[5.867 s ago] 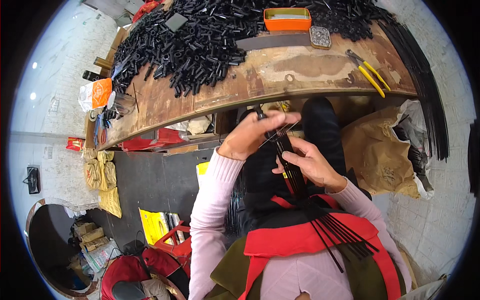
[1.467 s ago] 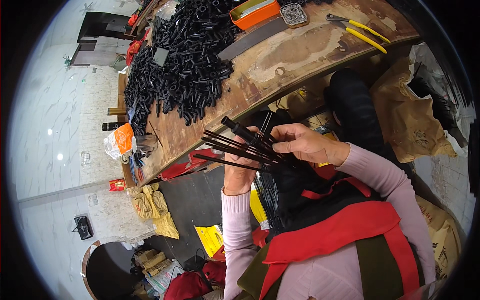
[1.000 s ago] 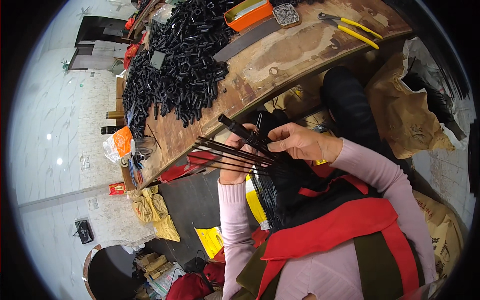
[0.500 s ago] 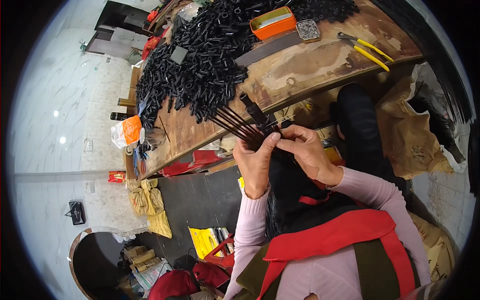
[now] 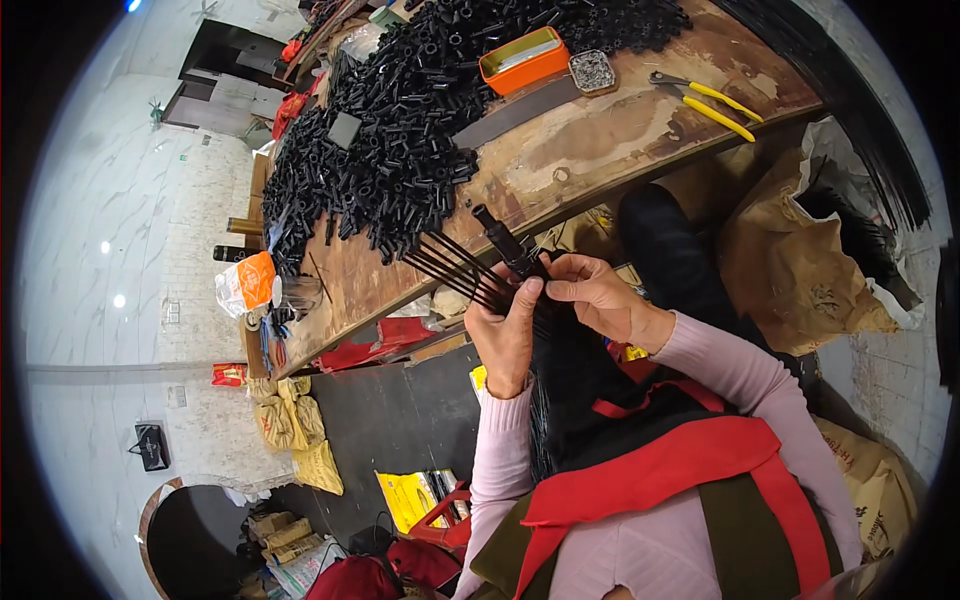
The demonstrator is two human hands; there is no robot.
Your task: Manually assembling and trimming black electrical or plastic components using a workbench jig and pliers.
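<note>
A black stepped tube fitting [image 5: 500,238] stands tilted up between my hands, just past the bench's front edge. My left hand [image 5: 503,340] is closed, its thumb pressed to the fitting's lower end, and a fan of thin black rods [image 5: 455,268] sticks out from its fingers toward the far left. The fingers of my right hand [image 5: 605,300] are pinched together at the same lower end, meeting the left thumb. What lies between the right fingertips is too small to make out. More thin dark rods run down below the hands toward my lap.
On the wooden bench [image 5: 600,140] lies a big heap of black tube fittings [image 5: 370,150]. Beyond my hands are an orange box [image 5: 524,62], a small clear dish [image 5: 592,72] of metal bits and yellow-handled pliers [image 5: 705,103]. Right of me stands a torn brown paper sack [image 5: 790,260].
The bench and everything on it sit slightly further left in the picture. A thin shiny piece near the right fingertips no longer shows. Both hands keep their hold at the fitting.
</note>
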